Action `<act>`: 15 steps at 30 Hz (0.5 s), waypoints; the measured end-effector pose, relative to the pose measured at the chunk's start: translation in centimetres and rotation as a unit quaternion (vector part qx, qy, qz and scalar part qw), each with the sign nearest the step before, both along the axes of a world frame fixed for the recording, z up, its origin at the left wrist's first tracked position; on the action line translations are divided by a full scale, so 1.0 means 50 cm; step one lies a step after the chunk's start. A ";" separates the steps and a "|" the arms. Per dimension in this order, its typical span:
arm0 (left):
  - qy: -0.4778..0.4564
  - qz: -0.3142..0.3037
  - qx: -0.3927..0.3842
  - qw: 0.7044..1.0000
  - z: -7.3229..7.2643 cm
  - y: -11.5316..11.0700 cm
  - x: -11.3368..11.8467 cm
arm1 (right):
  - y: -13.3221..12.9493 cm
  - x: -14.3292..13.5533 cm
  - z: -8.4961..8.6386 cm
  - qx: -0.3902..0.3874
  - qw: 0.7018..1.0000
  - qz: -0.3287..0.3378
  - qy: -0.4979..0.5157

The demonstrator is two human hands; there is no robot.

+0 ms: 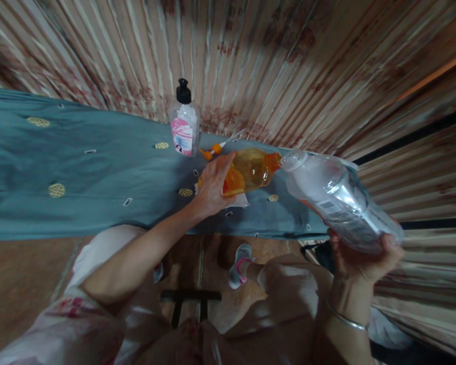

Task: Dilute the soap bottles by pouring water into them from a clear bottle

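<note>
In the head view, we see the left hand (213, 190) at centre frame, fingers wrapped around an amber bottle (254, 170), its mouth just beside — perhaps touching — that of a clear bottle (336, 195). At the right of the frame, the right hand (361, 261) cups the clear bottle's lower end, thumb and fingers spread. We judge both bottles light, thin-walled and smooth — apt to dent or slip — and best held around the body. An orange pump (216, 148) lies above centre.
</note>
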State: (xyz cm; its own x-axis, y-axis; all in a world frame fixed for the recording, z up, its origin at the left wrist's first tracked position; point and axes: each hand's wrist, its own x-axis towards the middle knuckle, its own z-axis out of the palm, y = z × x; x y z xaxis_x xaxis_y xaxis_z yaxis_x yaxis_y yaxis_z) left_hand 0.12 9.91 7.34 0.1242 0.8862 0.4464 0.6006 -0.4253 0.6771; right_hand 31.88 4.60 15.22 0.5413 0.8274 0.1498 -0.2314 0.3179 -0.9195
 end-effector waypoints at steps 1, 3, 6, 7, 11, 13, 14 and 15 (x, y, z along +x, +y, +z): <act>-0.002 0.000 0.000 1.000 0.000 0.000 0.000 | 0.001 0.000 0.000 0.002 1.000 0.004 -0.004; -0.005 -0.001 0.002 1.000 0.000 0.000 0.000 | 0.001 0.001 0.000 0.006 1.000 0.011 -0.008; -0.006 -0.003 0.009 1.000 -0.001 0.000 0.000 | 0.002 0.001 -0.001 0.007 1.000 0.005 -0.002; -0.007 -0.004 0.011 1.000 -0.001 0.000 0.000 | 0.001 0.001 -0.001 0.006 1.000 0.001 0.000; -0.007 -0.003 0.011 1.000 -0.001 -0.001 0.000 | 0.001 0.001 -0.001 0.006 1.000 0.000 0.001; -0.007 -0.001 0.005 1.000 0.000 -0.001 0.001 | 0.001 0.000 0.000 0.006 1.000 0.004 0.000; -0.008 0.000 0.003 1.000 0.000 -0.001 0.001 | 0.001 -0.001 0.001 0.006 1.000 0.004 0.001; -0.010 0.001 0.002 1.000 0.000 -0.001 0.001 | 0.001 -0.002 0.001 0.006 1.000 0.003 0.003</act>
State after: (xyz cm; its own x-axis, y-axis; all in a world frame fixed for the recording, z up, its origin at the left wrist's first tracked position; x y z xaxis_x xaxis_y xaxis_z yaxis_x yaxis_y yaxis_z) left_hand 0.17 9.85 7.33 0.1135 0.8844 0.4528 0.5876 -0.4272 0.6872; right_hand 31.80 4.64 15.29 0.5372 0.8287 0.1571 -0.2393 0.3283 -0.9137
